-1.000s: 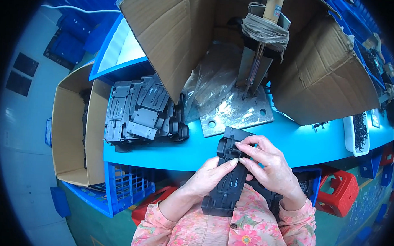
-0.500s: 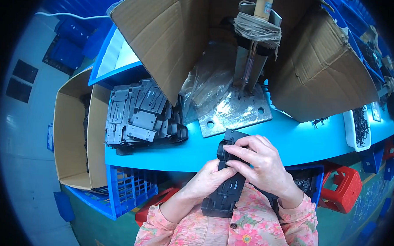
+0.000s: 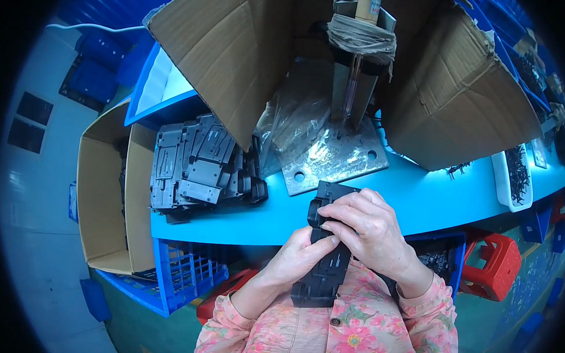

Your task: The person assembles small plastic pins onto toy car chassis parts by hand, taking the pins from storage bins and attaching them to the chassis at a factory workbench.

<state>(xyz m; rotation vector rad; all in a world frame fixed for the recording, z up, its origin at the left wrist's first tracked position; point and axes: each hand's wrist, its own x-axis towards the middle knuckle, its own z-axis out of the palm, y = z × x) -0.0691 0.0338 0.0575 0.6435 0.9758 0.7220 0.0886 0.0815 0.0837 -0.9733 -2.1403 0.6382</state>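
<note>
A long black moulded plastic part [image 3: 323, 276] is held in front of my body, tilted, its far end near the front edge of the blue table. My left hand [image 3: 299, 255] grips its left side, thumb across the upper face. On the far half, my right hand [image 3: 371, 232] has thumb and fingertips pressed to the part; whether a smaller piece is between them is hidden. Left of my hands, a stack of similar black plastic parts [image 3: 199, 164] lies on the table [image 3: 281, 223].
Ahead stands a metal base plate [image 3: 333, 159] with a cloth-wrapped post [image 3: 362, 39], between cardboard flaps [image 3: 224, 56]. A white tray of small black pieces [image 3: 511, 178] is at right. Below are a blue crate [image 3: 189, 276] and a red stool [image 3: 494, 265]. An open carton [image 3: 107, 201] stands left.
The view has shifted slightly. My hands stay on the black plastic part in nearly the same grip, with the right fingers moved a little.
</note>
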